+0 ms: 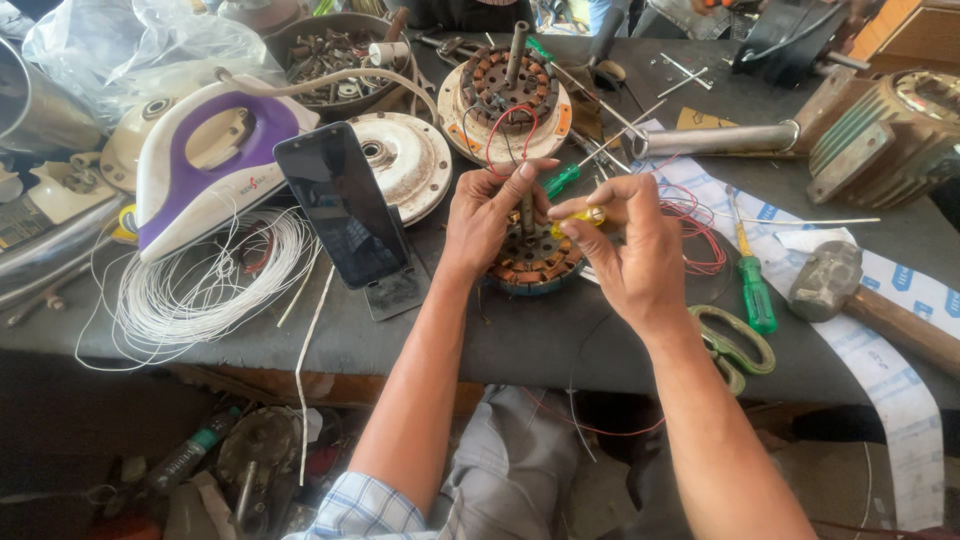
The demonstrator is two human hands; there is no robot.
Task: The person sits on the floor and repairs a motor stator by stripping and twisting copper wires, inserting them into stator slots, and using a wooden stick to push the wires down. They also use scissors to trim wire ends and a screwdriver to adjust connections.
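Left hand (487,215) gripped stator (538,258) shaft on bench (500,330). Right hand (625,250) pinched yellow tool (580,217) just above windings. Red wire (690,225) trailed right. Phone (343,205) propped left of stator; scissors (735,350), green screwdriver (755,285), hammer (850,295) lay right.

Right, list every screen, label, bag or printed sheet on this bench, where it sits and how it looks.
Phone: propped on a stand left of the left hand, dark blank screen.
Iron: far left, white and purple, small red logo on its side.
Plastic bag: top left corner, clear, crumpled.
Printed sheet: right, under the hammer, white with blue marks.
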